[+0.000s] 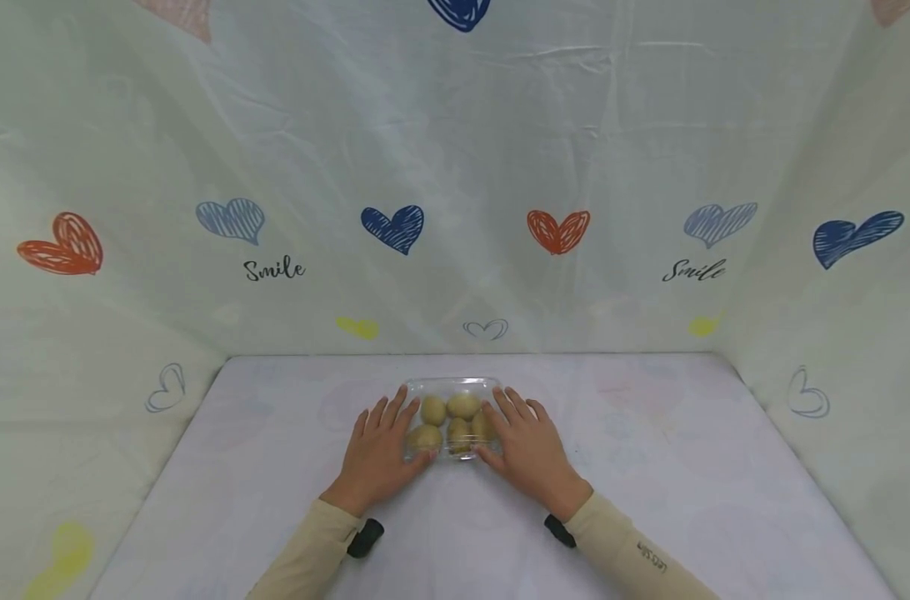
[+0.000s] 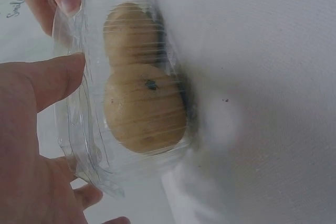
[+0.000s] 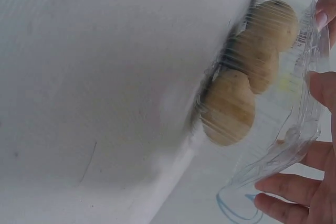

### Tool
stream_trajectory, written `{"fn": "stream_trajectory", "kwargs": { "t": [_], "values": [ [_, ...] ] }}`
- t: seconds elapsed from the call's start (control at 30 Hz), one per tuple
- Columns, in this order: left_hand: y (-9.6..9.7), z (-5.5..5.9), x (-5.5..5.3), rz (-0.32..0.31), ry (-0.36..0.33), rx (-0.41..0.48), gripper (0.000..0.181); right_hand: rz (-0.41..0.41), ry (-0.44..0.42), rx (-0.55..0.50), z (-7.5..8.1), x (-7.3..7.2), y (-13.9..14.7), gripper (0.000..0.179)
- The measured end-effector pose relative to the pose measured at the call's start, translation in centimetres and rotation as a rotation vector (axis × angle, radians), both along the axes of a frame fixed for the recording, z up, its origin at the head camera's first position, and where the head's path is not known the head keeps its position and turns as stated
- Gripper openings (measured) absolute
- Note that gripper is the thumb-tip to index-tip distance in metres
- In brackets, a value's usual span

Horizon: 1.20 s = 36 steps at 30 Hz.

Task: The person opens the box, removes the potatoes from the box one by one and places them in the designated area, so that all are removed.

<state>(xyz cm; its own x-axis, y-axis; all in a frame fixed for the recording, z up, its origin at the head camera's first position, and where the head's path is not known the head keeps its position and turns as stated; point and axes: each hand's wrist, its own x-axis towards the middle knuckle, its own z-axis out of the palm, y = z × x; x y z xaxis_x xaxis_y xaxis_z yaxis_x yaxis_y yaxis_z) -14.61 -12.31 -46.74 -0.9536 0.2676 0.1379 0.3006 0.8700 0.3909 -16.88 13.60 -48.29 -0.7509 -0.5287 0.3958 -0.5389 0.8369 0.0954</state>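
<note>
A clear plastic clamshell box stands on the table near its back edge, lid over the base. Inside lie several round yellowish-brown potatoes or pears; I cannot tell which. One of them shows a dark spot through the ribbed wall. My left hand rests on the box's left side, fingers extended and thumb at the near rim. At the right side, my right hand touches the rim the same way, its thumb on the near edge.
White cloth covers the table. Behind it hangs a pale curtain printed with hearts and "Smile" lettering, which also closes off both sides. Dark straps sit at both wrists, by the beige sleeves.
</note>
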Motion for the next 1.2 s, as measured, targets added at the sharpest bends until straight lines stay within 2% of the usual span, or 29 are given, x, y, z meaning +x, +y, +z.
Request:
{"fn": "stream_trajectory", "kwargs": {
  "t": [0.4, 0.73, 1.2],
  "values": [
    [-0.1, 0.4, 0.0, 0.004, -0.002, -0.012, 0.080, 0.088, 0.117, 0.025, 0.0, -1.4, 0.6, 0.062],
    [0.0, 0.1, -0.1, -0.005, -0.009, -0.001, 0.080, 0.151, 0.206, -0.021, -0.4, -2.3, 1.0, 0.054],
    [0.0, 0.1, -0.2, -0.004, 0.003, -0.024, 0.080, 0.178, 0.216, -0.005, -0.1, -2.8, 1.2, 0.057]
  ]
}}
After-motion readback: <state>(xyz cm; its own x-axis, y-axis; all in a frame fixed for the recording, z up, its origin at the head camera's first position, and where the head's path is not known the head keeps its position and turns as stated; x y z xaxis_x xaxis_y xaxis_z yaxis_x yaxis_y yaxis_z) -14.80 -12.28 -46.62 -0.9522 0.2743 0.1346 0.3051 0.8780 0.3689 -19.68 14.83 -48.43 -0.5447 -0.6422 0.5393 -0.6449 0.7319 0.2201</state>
